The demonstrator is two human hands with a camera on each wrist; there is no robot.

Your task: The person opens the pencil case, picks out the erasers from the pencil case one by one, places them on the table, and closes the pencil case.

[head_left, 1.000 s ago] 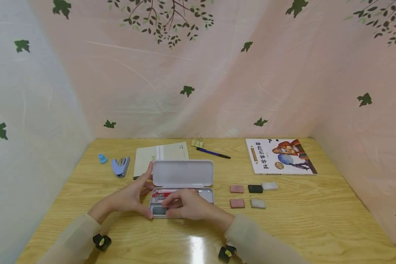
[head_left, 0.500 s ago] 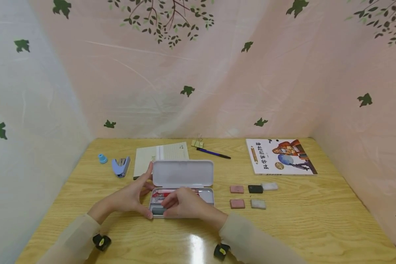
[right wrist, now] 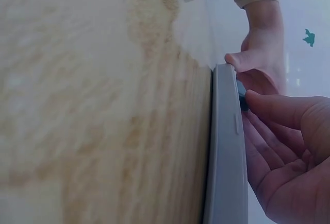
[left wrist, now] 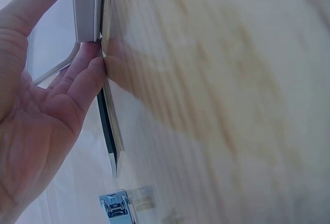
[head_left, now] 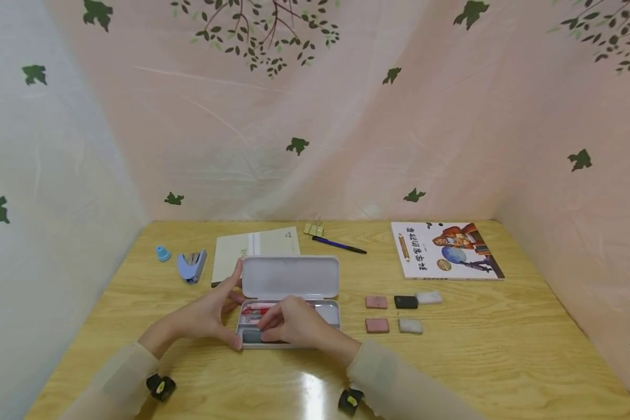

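Observation:
A light grey metal pencil case stands with its lid raised in the middle of the table. My left hand grips its left end, thumb at the front corner and fingers behind, by the hinge side. Inside the front compartment lies a dark grey eraser; my right hand pinches its right end between thumb and fingers. The right wrist view shows the thumb against this eraser, just above the case wall. Red and pink pens lie in the rear compartment, partly hidden by my right hand.
Two pink erasers, a black eraser and two whitish ones lie to the right. Behind are a notepad, binder clip, pen and book. A blue stapler and small blue cone-shaped object sit left.
My right hand and forearm have shifted slightly left over the case. The dark grey eraser's visible part has changed a little under the fingers. My left hand has stayed in place.

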